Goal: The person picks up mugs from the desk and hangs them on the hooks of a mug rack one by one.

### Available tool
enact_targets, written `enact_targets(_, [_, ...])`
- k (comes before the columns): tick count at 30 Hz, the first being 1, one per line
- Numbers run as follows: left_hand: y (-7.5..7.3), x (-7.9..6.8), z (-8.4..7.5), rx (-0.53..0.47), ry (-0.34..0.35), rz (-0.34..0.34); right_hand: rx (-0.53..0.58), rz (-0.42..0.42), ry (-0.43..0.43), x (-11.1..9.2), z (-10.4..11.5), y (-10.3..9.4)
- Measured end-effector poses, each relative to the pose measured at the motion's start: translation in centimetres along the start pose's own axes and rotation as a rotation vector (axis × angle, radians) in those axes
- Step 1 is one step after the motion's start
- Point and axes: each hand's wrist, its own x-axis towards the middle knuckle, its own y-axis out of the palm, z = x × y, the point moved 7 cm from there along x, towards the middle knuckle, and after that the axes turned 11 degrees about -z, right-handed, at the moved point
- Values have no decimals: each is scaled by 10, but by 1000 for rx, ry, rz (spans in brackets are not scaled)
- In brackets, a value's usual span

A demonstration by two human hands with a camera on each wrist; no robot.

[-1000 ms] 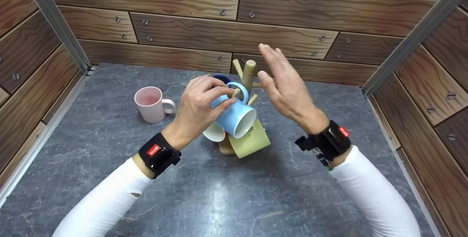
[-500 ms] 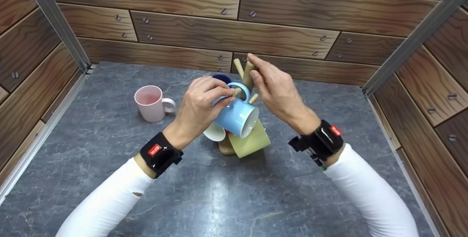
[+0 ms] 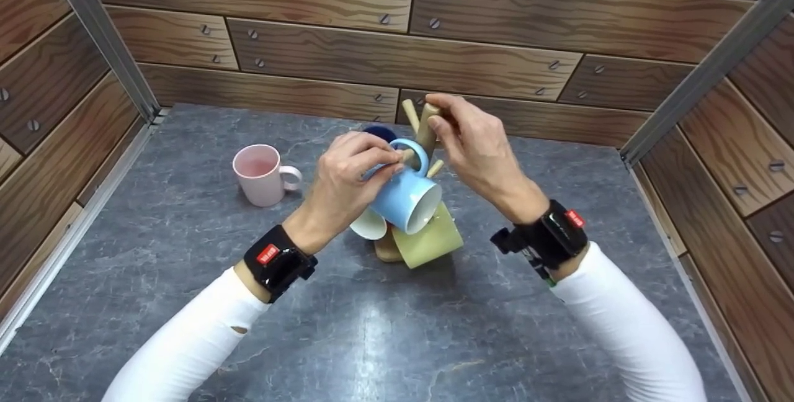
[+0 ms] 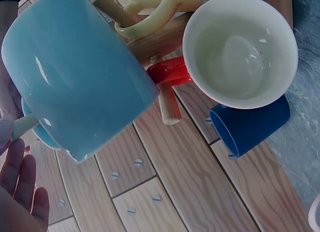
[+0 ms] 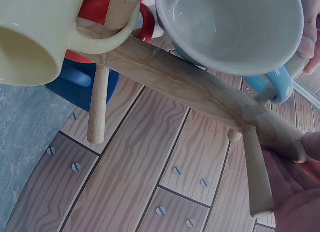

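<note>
A wooden mug tree [image 3: 426,132] stands mid-table, with a light blue mug [image 3: 403,197] hanging by its handle from an upper peg. My left hand [image 3: 350,172] pinches that peg's tip [image 4: 24,126] between thumb and fingers, beside the mug. At the top of the post, the thumb and fingers of my right hand [image 3: 481,147] grip its end. Lower on the tree hang a pale yellow-green mug [image 3: 431,241] and a red mug with a white inside [image 4: 240,51]. A dark blue mug [image 4: 252,122] shows behind them, mostly hidden in the head view.
A pink mug [image 3: 260,175] stands upright on the grey marbled table [image 3: 298,334], left of the tree, its handle facing right. Bare pegs [image 5: 257,177] stick out from the tree's far side. Wood-patterned walls [image 3: 322,54] enclose the table at the back and sides.
My right hand has come in leftward from beside the tree and now grips the post's top. The left hand keeps its pinch on the peg; the blue mug has shifted slightly right.
</note>
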Motion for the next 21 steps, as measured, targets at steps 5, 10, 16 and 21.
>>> enact_targets(5, [-1, 2, 8, -15, -19, -16, 22, -22, 18, -2, -1, -7])
enact_targets(10, [1, 4, 13, -2, -31, -12, 15, -18, 23, -2, -3, -11])
enact_targets(16, [6, 9, 18, 28, -62, 17, -3, -25, 62, -4, -6, -19])
enact_targets(21, [12, 15, 23, 25, -96, 41, 15, -31, 116, -5, -9, -25])
